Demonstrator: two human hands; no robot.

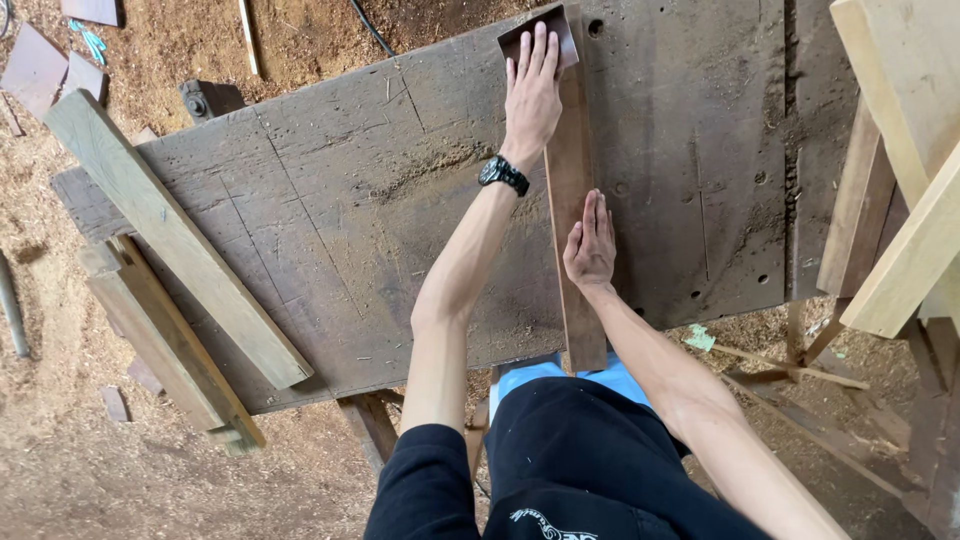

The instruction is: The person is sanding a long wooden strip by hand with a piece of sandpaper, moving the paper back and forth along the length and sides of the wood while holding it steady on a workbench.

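A narrow brown board (572,250) lies lengthwise on the worn tabletop (330,220); it looks stiff, light and rough, best pinned flat from above. The right hand (591,243) presses open-palmed on its middle. The left hand (532,92) spreads flat over dark sandpaper (568,30) at the far end. The sheet's underside is hidden.

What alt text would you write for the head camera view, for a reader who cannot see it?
A person's left hand presses a sheet of sandpaper on the far end of a narrow wooden board, while the right hand lies flat on the board nearer the body. The board rests on a worn, dusty workbench above a sawdust-covered floor.
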